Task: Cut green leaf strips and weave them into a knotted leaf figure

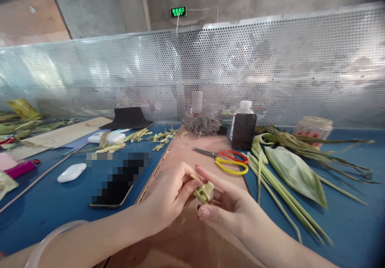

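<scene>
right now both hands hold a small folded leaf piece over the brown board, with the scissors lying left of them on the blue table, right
Not quite. The head view shows the scissors lying on the brown board, beyond the hands. Left hand and right hand do hold the folded leaf piece.

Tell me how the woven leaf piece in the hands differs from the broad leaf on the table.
The woven leaf piece is small, folded into a knot and pale yellow-green; the broad leaf is large, flat and greener. The piece is held between the left hand and right hand; the leaf lies untouched on the blue table. Both look like plant leaf.
</scene>
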{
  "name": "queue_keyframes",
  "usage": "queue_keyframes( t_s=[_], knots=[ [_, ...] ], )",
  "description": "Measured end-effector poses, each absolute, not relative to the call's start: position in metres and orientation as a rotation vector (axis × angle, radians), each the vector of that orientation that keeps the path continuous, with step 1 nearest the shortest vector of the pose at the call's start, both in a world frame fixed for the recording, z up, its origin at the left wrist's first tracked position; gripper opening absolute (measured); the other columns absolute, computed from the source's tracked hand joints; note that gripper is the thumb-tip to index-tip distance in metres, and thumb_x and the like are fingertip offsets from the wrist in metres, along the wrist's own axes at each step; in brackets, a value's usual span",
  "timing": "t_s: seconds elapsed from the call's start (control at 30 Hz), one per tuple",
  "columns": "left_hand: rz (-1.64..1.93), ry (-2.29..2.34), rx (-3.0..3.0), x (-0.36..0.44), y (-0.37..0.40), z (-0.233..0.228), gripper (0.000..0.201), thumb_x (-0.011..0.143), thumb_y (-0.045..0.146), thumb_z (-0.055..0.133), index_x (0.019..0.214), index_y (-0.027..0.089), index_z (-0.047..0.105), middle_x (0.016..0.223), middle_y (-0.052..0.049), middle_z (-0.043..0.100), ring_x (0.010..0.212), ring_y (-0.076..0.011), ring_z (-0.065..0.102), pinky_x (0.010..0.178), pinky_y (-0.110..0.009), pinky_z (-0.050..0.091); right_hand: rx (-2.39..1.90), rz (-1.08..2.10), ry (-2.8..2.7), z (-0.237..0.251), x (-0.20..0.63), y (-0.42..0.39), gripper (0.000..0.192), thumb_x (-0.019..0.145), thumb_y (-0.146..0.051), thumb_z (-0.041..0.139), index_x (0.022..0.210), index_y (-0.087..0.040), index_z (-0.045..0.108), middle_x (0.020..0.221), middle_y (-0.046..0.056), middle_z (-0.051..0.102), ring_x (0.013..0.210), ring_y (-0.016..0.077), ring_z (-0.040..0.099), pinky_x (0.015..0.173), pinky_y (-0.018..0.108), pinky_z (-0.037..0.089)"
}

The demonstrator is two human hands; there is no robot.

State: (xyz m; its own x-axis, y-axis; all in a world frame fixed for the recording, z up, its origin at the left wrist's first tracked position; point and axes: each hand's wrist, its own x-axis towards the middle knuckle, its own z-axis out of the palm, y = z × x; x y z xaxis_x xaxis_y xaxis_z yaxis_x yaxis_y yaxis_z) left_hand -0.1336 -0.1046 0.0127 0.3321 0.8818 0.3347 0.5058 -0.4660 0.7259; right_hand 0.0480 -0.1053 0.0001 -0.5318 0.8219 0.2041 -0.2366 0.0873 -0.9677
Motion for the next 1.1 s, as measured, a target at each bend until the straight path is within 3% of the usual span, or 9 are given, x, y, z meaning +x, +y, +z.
queue_keyframes(
  t_s=[0.2,0.43,0.73,0.93,1.1],
  knots=[
    [0.938,1.124,2.006,-0.131,-0.106,0.019,0.021,0.095,0.037,0.035,0.086,0.02,0.041,0.06,0.004,0.05,0.053,-0.0106,0.05,0.053,-0.024,0.039,-0.78,1.304,-1.573,0.005,0.054,-0.104,0.034,0.082,-0.037,0.063,0.115,-0.03,0.065,0.101,0.002,0.054,0.086,0.0133,0.057,0.08,0.027,0.052],
    [0.965,1.072,1.848,-0.128,-0.107,0.018,0.021,0.094,0.039,0.039,0.087,0.02,0.044,0.068,0.003,0.053,0.059,-0.0099,0.054,0.056,-0.024,0.044,-0.744,1.038,-1.78,-0.004,0.054,-0.104,0.039,0.084,-0.026,0.061,0.122,-0.031,0.057,0.102,0.002,0.047,0.076,0.0099,0.053,0.077,0.026,0.053],
    [0.887,1.08,1.81,-0.127,-0.107,0.024,0.023,0.094,0.04,0.04,0.088,0.019,0.047,0.075,0.002,0.057,0.068,-0.0106,0.058,0.065,-0.026,0.047,-0.71,1.039,-1.778,-0.005,0.054,-0.103,0.029,0.087,-0.018,0.054,0.114,-0.028,0.059,0.099,0.002,0.046,0.077,0.0104,0.052,0.075,0.024,0.052],
    [0.82,0.981,1.776,-0.127,-0.107,0.023,0.023,0.094,0.041,0.041,0.093,0.019,0.047,0.073,0.003,0.055,0.056,-0.008,0.054,0.057,-0.024,0.045,-0.7,1.03,-1.824,-0.002,0.055,-0.105,0.03,0.086,-0.02,0.057,0.114,-0.03,0.06,0.09,0.0,0.046,0.075,0.01,0.052,0.072,0.021,0.052],
    [0.925,1.085,1.829,-0.13,-0.104,0.018,0.027,0.094,0.043,0.037,0.083,0.019,0.044,0.06,0.006,0.051,0.048,-0.0063,0.049,0.048,-0.019,0.039,-0.66,1.108,-1.774,0.003,0.056,-0.104,0.027,0.09,-0.025,0.051,0.114,-0.032,0.062,0.1,0.002,0.053,0.088,0.0118,0.057,0.076,0.022,0.052]
  ],
)
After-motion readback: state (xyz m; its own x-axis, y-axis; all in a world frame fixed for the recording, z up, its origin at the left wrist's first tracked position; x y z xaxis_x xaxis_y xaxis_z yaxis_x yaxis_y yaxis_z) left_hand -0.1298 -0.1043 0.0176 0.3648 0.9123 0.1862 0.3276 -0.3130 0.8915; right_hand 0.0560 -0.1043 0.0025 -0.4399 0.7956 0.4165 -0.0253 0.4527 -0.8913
